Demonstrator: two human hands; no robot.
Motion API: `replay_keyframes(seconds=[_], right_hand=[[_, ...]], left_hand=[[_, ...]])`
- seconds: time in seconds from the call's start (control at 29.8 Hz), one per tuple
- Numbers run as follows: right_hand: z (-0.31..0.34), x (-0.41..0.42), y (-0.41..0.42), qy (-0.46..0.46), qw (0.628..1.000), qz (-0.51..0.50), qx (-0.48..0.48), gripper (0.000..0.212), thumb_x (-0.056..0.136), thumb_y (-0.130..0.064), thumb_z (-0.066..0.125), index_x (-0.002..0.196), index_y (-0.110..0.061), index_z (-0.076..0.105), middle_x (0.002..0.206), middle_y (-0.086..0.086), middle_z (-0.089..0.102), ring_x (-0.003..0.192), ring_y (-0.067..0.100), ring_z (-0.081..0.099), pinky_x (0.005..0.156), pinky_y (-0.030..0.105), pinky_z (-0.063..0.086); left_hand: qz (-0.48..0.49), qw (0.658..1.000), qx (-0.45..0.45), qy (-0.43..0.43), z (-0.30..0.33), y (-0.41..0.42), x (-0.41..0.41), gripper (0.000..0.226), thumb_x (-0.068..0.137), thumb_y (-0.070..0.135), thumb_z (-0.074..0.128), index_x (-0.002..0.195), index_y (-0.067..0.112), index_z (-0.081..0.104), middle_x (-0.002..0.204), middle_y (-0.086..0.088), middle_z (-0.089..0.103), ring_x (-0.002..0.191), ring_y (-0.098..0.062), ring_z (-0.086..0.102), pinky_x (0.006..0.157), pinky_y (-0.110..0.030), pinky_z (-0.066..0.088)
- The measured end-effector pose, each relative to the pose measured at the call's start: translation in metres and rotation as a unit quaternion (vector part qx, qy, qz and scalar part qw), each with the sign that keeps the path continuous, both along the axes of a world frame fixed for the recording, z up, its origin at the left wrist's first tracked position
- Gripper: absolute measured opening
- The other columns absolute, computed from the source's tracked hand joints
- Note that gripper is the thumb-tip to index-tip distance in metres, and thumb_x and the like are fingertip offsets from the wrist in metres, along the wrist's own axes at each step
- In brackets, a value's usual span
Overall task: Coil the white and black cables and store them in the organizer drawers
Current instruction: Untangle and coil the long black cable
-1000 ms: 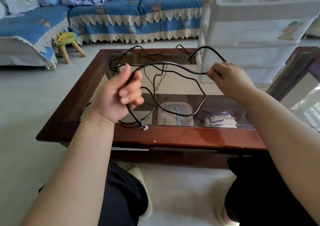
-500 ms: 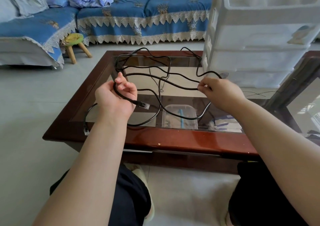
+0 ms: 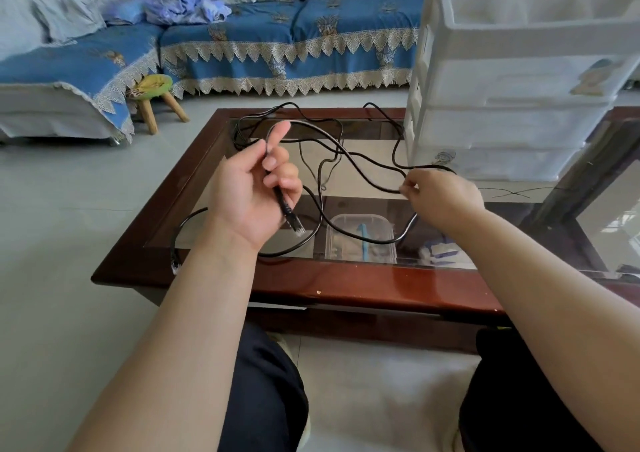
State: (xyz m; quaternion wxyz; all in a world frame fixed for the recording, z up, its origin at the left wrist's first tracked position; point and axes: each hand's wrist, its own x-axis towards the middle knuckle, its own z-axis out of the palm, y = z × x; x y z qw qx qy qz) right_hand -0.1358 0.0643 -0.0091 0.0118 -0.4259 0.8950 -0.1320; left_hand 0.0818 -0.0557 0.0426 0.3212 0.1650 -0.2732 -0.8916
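A living room with a pale tiled floor (image 3: pixel 69 278); the person sits low at a wood-framed, glass-topped table (image 3: pixel 346 282), two dark-clad knees showing at the bottom of the view.

Nearest over the table are the two hands. The left hand (image 3: pixel 254 193) is raised palm-up above the table's near left part, its fingers curled round one end of the black cable (image 3: pixel 363 171); the clear plug (image 3: pixel 297 225) on that end hangs below the palm, and the index finger points up. The right hand (image 3: pixel 440 193) is to the right, at about the same height, pinching a farther stretch of the same cable between thumb and fingertips.

One black cable is visible, sprawling in loose loops over the glass from the near left edge to the far rim. A second plug (image 3: pixel 174 264) lies at the near left corner on the wooden frame. Whether a white cable is there, I cannot tell.

Under the glass, on a lower shelf, sit one clear plastic box (image 3: pixel 360 240) with a blue stick in it and some blue-and-white packets (image 3: pixel 440 249).

On the table's far right stands one white organizer (image 3: pixel 519 88) with its stacked drawers pushed in. Beyond, one small wooden stool (image 3: pixel 154 95) with a green and yellow seat stands on the floor beside a blue-covered sofa (image 3: pixel 284 43) with a lace fringe, a heap of pale cloth (image 3: pixel 180 7) on it.
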Motion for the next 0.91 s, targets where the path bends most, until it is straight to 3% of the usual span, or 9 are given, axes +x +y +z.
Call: replay_keyframes(seconds=[0.1,0.2,0.3,0.4,0.5,0.6,0.74,0.8,0.91], right_hand=[[-0.001,0.019,0.000,0.015,0.994,0.086,0.060,0.019,0.094,-0.040,0.048,0.101,-0.026,0.059,0.093,0.000,0.061,0.080,0.022,0.049,0.062,0.029,0.036],[-0.003,0.037,0.004,0.046,0.982,0.169,0.079,0.018,0.093,-0.040,0.051,0.102,-0.026,0.057,0.092,-0.004,0.055,0.088,0.022,0.055,0.064,0.030,0.037],[-0.006,0.054,0.011,0.091,0.961,0.260,0.026,0.018,0.094,-0.039,0.050,0.102,-0.025,0.060,0.090,-0.005,0.055,0.094,0.021,0.056,0.068,0.028,0.034],[-0.009,0.066,0.014,0.154,0.924,0.347,-0.046,0.022,0.090,-0.039,0.052,0.093,-0.021,0.064,0.080,-0.002,0.059,0.081,0.024,0.058,0.068,0.032,0.038],[-0.007,0.069,0.019,0.150,0.906,0.374,-0.128,0.030,0.090,-0.041,0.043,0.088,-0.022,0.065,0.075,-0.003,0.058,0.073,0.022,0.056,0.067,0.032,0.042],[0.001,0.063,0.023,0.135,0.902,0.372,-0.176,0.032,0.093,-0.040,0.042,0.094,-0.021,0.068,0.078,-0.003,0.058,0.075,0.021,0.054,0.069,0.032,0.039],[0.006,0.052,0.027,0.074,0.903,0.356,-0.230,0.026,0.090,-0.040,0.050,0.091,-0.021,0.068,0.075,-0.014,0.055,0.073,0.011,0.049,0.070,0.023,0.028],[0.007,0.049,0.027,0.032,0.911,0.333,-0.242,0.026,0.084,-0.046,0.058,0.091,-0.021,0.067,0.075,-0.016,0.057,0.071,0.007,0.048,0.070,0.023,0.031],[0.013,0.043,0.029,-0.016,0.929,0.271,-0.250,0.044,0.070,-0.060,0.066,0.088,-0.022,0.056,0.072,-0.017,0.054,0.068,0.006,0.046,0.069,0.024,0.034]], left_hand=[[0.008,0.989,-0.125,-0.085,-0.002,0.006,-0.007,0.033,0.103,0.030,0.037,0.126,0.020,0.058,0.054,0.007,0.035,0.045,-0.006,0.027,0.049,-0.020,0.034],[0.069,0.940,-0.270,-0.196,-0.007,0.004,-0.013,0.032,0.104,0.028,0.036,0.122,0.017,0.060,0.055,0.005,0.031,0.045,-0.007,0.025,0.048,-0.022,0.030],[0.095,0.885,-0.373,-0.261,-0.012,0.004,-0.020,0.033,0.106,0.027,0.032,0.116,0.016,0.061,0.060,0.005,0.030,0.048,-0.006,0.027,0.051,-0.022,0.028],[0.069,0.843,-0.444,-0.296,-0.016,0.006,-0.028,0.033,0.106,0.025,0.029,0.112,0.020,0.061,0.062,0.006,0.033,0.052,-0.006,0.029,0.055,-0.025,0.029],[0.018,0.799,-0.507,-0.324,-0.019,0.011,-0.037,0.037,0.106,0.028,0.028,0.104,0.017,0.063,0.064,0.004,0.045,0.058,-0.009,0.042,0.060,-0.025,0.041],[-0.052,0.790,-0.520,-0.322,-0.020,0.014,-0.041,0.038,0.106,0.026,0.027,0.090,0.008,0.056,0.065,-0.001,0.053,0.063,-0.010,0.053,0.066,-0.022,0.049],[-0.136,0.786,-0.503,-0.331,-0.018,0.018,-0.045,0.038,0.106,0.026,0.028,0.079,0.010,0.050,0.059,0.001,0.056,0.056,-0.007,0.051,0.059,-0.015,0.045],[-0.165,0.784,-0.496,-0.336,-0.018,0.020,-0.047,0.040,0.105,0.027,0.031,0.075,0.011,0.051,0.054,0.002,0.054,0.053,-0.010,0.049,0.056,-0.017,0.044],[-0.198,0.805,-0.452,-0.330,-0.017,0.024,-0.050,0.039,0.105,0.027,0.034,0.075,0.009,0.051,0.052,-0.004,0.048,0.047,-0.019,0.046,0.047,-0.025,0.043]])
